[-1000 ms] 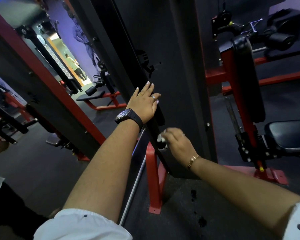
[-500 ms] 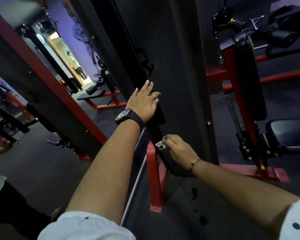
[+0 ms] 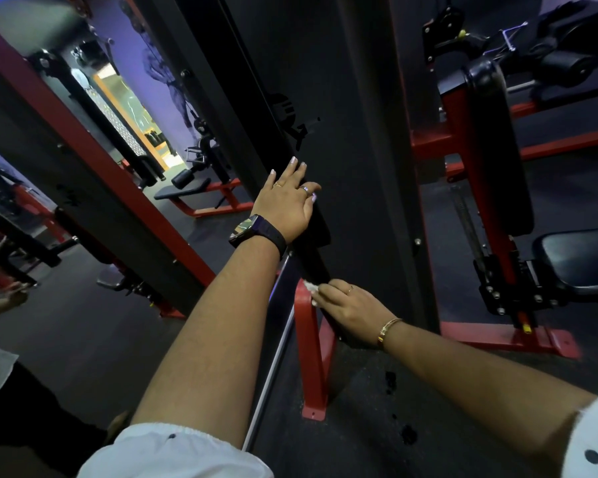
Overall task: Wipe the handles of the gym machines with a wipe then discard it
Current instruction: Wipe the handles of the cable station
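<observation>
the job sits in its wiping stage, by my reading; the wipe (image 3: 311, 288) is in use and not yet discarded, and no bin shows in view, so the throwing away is all left to do; how many handles are already clean i cannot tell, since nothing marks wiped from unwiped; the machine on the right, with its back pad (image 3: 497, 150) and seat pad (image 3: 580, 260), stands well apart from both hands and may be work left over; the right hand (image 3: 351, 312) has its fingers curled in and pinches the small white wipe at the fingertips, pressing it to the lower end of the black handle (image 3: 320, 232), just beside the top of the red post (image 3: 311, 343); only a crumpled bit of the wipe shows past the fingers, the rest hidden under the hand; a bracelet (image 3: 389, 327) sits on that wrist; the left hand (image 3: 287, 201) lies higher on the same handle, fingers straight and slightly spread, thumb out to the side, palm resting flat and gripping nothing; it reads as a steadying hand; a watch (image 3: 256, 232) is on its wrist; the 2 hands are near each other on the 1 bar but apart, with a bare stretch of black handle between them
</observation>
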`<state>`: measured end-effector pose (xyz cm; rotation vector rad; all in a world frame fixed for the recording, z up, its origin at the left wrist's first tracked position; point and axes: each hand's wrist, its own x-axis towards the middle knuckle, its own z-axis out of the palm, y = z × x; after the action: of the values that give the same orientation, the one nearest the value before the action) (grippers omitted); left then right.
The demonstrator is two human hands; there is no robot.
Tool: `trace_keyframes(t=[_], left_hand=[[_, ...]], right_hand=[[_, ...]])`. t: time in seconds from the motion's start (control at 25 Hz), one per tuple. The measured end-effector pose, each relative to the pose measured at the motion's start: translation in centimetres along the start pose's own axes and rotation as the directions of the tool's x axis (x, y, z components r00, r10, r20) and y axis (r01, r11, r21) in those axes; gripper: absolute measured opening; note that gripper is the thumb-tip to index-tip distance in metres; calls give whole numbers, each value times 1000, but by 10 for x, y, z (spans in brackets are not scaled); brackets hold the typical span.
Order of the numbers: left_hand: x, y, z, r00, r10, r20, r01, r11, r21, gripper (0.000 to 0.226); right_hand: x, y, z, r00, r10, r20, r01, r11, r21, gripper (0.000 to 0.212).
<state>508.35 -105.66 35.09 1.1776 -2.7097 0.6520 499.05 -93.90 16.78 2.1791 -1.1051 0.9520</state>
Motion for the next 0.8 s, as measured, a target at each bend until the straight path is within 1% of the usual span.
trace_keyframes(t=[0.12, 0.16, 0.2, 0.24, 0.32, 0.36, 0.4, 0.44, 0.48, 0.52, 0.56, 0.6, 0.64, 0.68, 0.72, 0.76, 0.8], left_hand=[[0, 0, 1, 1000, -2, -5, 2, 1000, -8, 39], [0, 1, 1, 1000, -2, -1, 2, 1000, -10, 39], [-1, 2, 0, 1000, -5, 3, 5, 1000, -12, 39], [-1, 2, 0, 1000, -8, 3, 8, 1000, -17, 39], [-1, 3, -2, 1000, -14, -1, 14, 999, -34, 39], [-2, 4, -3, 1000, -20, -2, 20, 999, -40, 39], [-3, 4, -3, 1000, -23, -2, 23, 999, -41, 39], [-3, 4, -3, 1000, -22, -1, 22, 999, -39, 39], [-3, 4, -4, 1000, -19, 1, 19, 999, -41, 39], [-2, 5, -4, 1000, -19, 5, 19, 999, -47, 39], [-2, 5, -5, 1000, -21, 7, 21, 998, -52, 39], [-1, 5, -5, 1000, -21, 11, 22, 998, -52, 38], [-2, 5, -6, 1000, -22, 19, 22, 999, -50, 38], [-2, 5, -8, 999, -25, 28, 27, 998, -54, 38], [-2, 7, -8, 999, -37, 32, 39, 997, -70, 38], [-3, 9, -8, 998, -60, 31, 63, 993, -102, 37], [-3, 12, -9, 995, -98, 25, 101, 984, -149, 35]], right_hand=[[35, -3, -1, 977, 172, -125, -173, 985, -4, 37], [44, -3, -1, 970, 194, -144, -200, 980, -24, 38], [47, -3, 1, 975, 181, -127, -190, 980, -66, 39], [43, -2, 4, 988, 130, -88, -140, 983, -117, 39], [18, -1, 9, 997, 8, 82, 8, 983, -186, 37], [5, -2, 9, 983, -28, 180, 62, 981, -186, 40], [-4, -4, 7, 976, -25, 216, 65, 982, -177, 43], [-5, -8, 6, 986, 11, 167, 15, 988, -151, 41], [3, -9, 5, 996, 69, 62, -64, 994, -92, 35], [17, -8, 4, 987, 150, -62, -150, 989, -4, 31], [36, -3, 2, 955, 238, -176, -227, 971, 81, 30], [54, 4, -3, 917, 312, -250, -277, 947, 164, 30], [66, 10, -7, 892, 352, -282, -296, 929, 223, 30], [68, 14, -7, 893, 354, -278, -292, 926, 241, 29], [60, 16, -3, 910, 329, -253, -277, 935, 220, 29], [45, 16, 1, 934, 294, -202, -257, 947, 192, 32], [25, 14, 6, 951, 287, -113, -263, 947, 186, 35]])
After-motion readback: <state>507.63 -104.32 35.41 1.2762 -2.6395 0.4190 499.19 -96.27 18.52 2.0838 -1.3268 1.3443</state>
